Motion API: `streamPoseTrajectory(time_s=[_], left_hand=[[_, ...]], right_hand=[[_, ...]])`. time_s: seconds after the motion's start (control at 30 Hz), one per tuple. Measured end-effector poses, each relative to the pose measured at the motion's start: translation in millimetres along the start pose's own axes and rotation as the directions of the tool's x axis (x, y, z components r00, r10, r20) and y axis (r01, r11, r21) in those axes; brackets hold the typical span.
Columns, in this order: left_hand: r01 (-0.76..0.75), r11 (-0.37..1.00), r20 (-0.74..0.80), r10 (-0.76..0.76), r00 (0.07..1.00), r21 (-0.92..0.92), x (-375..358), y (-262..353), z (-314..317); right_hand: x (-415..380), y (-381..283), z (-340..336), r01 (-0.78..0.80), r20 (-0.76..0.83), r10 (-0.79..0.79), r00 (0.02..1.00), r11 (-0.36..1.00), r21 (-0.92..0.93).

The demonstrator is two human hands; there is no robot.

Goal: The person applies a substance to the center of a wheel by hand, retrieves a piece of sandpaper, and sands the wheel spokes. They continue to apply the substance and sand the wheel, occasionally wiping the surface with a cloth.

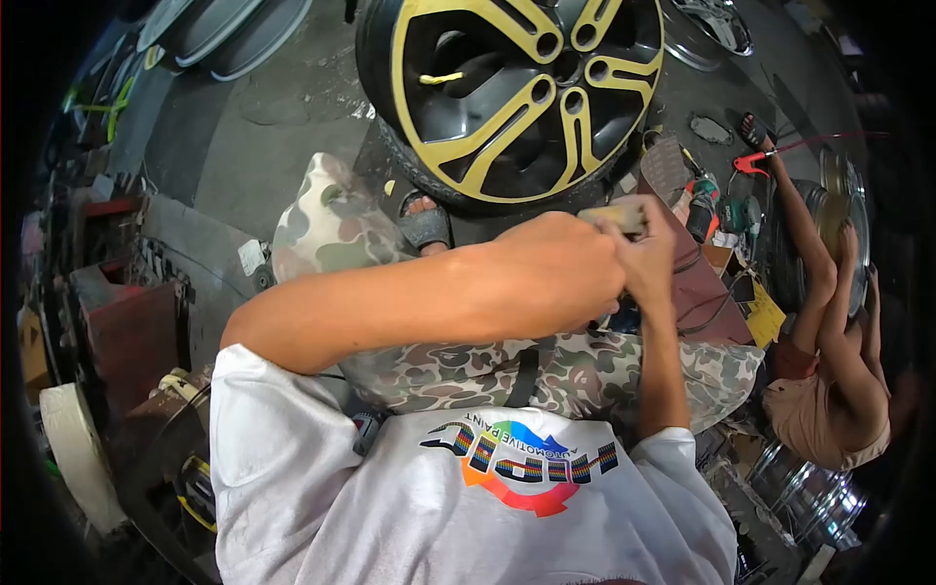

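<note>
In front of my lap, my left hand (565, 268) is closed, its back toward me and its fingers hidden. Against it my right hand (651, 249) is curled, thumb and fingers around a small yellowish-tan piece (616, 216). Motion blur hides its exact kind. Just beyond the hands, a large car wheel rim (497, 136) with yellow spoke faces and black recesses leans on a black tire (419, 174). A crumpled yellow strip (441, 78) shows in one of its openings.
To the right, a person's bent leg (814, 244) is near more rims (843, 214). A red air blow gun (751, 163), a power tool (700, 207) and a dark red board (707, 302) lie at right. Boxes (136, 322) stand left. My sandaled foot (425, 222) is below the wheel.
</note>
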State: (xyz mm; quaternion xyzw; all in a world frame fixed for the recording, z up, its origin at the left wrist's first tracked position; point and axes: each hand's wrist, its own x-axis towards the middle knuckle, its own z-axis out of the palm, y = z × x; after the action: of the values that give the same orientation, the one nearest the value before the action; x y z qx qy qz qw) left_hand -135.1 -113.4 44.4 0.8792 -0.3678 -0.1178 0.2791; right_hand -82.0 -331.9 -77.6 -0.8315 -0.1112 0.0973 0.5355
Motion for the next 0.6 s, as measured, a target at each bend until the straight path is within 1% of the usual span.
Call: streamPoseTrajectory(time_s=[0.03,0.07,0.1,0.13,0.17,0.2,0.23,0.3,0.33,0.37,0.43,0.47,0.5,0.53,0.57,0.6], left_hand=[[0.031,0.996,0.055,-0.027,0.998,-0.081,-2,0,-6],[0.077,0.993,0.033,-0.074,0.997,-0.090,-3,-6,-7],[0.079,0.996,-0.041,-0.080,0.996,-0.041,-2,-14,-13],[0.118,0.993,-0.133,-0.119,0.984,-0.011,1,-23,-22],[0.159,0.987,-0.226,-0.151,0.962,0.018,2,-33,-33],[0.195,0.979,-0.346,-0.162,0.924,0.061,4,-43,-49],[0.233,0.967,-0.463,-0.161,0.871,0.101,6,-56,-67],[0.230,0.973,-0.670,-0.171,0.722,0.000,2,-90,-98],[0.252,0.967,-0.752,-0.151,0.641,0.021,1,-98,-114],[0.276,0.960,-0.826,-0.127,0.549,0.036,-1,-105,-130],[0.326,0.938,-0.916,-0.025,0.399,0.117,-11,-144,-140],[0.401,0.916,-0.927,-0.123,0.354,0.032,-15,-147,-144],[0.468,0.882,-0.928,-0.218,0.301,-0.055,-18,-150,-146],[0.460,0.883,-0.935,-0.231,0.269,-0.086,-21,-164,-146],[0.494,0.863,-0.943,-0.069,0.325,0.107,-31,-197,-141],[0.506,0.859,-0.947,-0.094,0.307,0.079,-29,-196,-137]], right_hand=[[-6,3,3,0.006,0.031,-0.005,0.999,0.999,-0.035],[-10,5,4,-0.012,0.110,0.016,0.994,0.999,-0.039],[-8,2,4,-0.007,0.105,0.011,0.994,0.999,-0.039],[-6,-2,3,0.091,0.152,-0.059,0.987,0.974,-0.209],[-5,-8,4,0.193,0.207,-0.122,0.971,0.910,-0.367],[-6,-21,8,0.192,0.157,-0.148,0.976,0.930,-0.313],[-5,-18,8,0.200,0.148,-0.161,0.976,0.930,-0.309],[-5,-4,10,0.161,0.113,-0.138,0.984,0.959,-0.235],[-10,-4,13,-0.080,0.146,0.073,0.987,0.996,0.042],[-11,17,11,0.140,0.157,-0.125,0.980,0.986,-0.092],[-19,6,13,0.054,0.168,-0.055,0.984,0.998,0.009],[-18,11,10,0.073,0.212,-0.057,0.976,0.995,-0.072],[-19,9,11,0.092,0.208,-0.075,0.975,0.993,-0.074],[-20,5,13,-0.074,0.187,0.056,0.981,0.993,0.088],[-21,2,16,-0.233,0.190,0.188,0.964,0.940,0.249],[-22,-12,14,-0.283,0.186,0.233,0.955,0.904,0.320]])
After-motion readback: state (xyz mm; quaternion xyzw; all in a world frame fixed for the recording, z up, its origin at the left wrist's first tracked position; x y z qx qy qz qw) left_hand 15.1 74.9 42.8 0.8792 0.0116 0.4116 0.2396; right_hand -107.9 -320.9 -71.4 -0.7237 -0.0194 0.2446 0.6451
